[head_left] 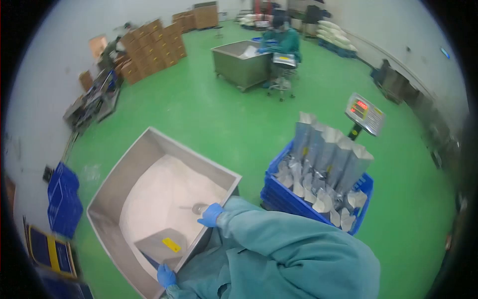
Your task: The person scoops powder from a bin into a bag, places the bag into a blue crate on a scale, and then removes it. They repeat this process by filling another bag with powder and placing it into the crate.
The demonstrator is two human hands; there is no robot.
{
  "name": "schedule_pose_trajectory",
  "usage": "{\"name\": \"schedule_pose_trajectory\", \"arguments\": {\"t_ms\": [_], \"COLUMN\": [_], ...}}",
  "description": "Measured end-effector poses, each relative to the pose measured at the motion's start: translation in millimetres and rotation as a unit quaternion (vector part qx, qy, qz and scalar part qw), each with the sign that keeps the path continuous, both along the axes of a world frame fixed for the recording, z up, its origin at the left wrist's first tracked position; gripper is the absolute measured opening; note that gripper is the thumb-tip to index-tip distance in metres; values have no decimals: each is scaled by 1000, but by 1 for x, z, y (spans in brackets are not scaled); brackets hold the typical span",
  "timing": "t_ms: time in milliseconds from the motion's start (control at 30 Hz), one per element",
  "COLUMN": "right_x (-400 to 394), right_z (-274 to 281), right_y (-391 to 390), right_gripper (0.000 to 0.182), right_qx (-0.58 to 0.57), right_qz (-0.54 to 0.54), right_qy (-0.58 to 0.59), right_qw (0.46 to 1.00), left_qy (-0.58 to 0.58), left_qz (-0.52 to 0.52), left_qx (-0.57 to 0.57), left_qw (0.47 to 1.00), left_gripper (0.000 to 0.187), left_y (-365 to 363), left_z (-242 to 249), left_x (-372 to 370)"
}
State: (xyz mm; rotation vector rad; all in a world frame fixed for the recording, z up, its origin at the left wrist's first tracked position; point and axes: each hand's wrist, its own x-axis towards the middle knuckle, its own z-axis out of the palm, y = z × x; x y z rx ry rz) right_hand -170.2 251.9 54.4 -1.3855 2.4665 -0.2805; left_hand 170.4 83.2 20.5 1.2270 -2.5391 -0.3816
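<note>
A metal tub (102, 192) holds a large heap of white powder (159, 199). My right hand (210, 215), in a blue glove, closes around what looks like a small scoop (199, 208) at the powder's near side; its details are blurred. Lower down, my gloved left hand (167, 275) grips the near end of a silver bag (155, 243) with a yellow label. The bag lies tilted inside the tub against its near wall, its far part over the powder. My left fingers are partly hidden.
Blue stacked crates (279, 197) beside me hold several upright silver bags (328, 149). A scale display (366, 113) stands behind them. Farther off, a person in green (286, 42) works at another metal tub (239, 70). Cardboard boxes (152, 47) are piled at the far left.
</note>
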Motion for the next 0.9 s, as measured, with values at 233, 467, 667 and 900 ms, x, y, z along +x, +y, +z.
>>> {"name": "schedule_pose_trajectory", "arguments": {"t_ms": [233, 467, 667, 900], "right_x": [-12, -31, -49, -163], "right_z": [27, -12, -179, -195], "right_y": [-6, -111, -195, -256], "right_gripper": [47, 34, 46, 33], "right_qx": [120, 192, 133, 241], "right_qz": [91, 255, 445, 460], "right_qy": [-17, 32, 247, 246], "right_qw": [988, 947, 850, 818], "left_qy": [0, -5, 30, -28], "left_qz": [37, 69, 14, 25], "left_qx": [79, 93, -41, -3], "left_qw": [996, 993, 999, 999], "left_gripper": [25, 18, 27, 33], "left_y": [13, -9, -83, -121], "left_z": [11, 52, 85, 39], "left_x": [1, 15, -13, -43]}}
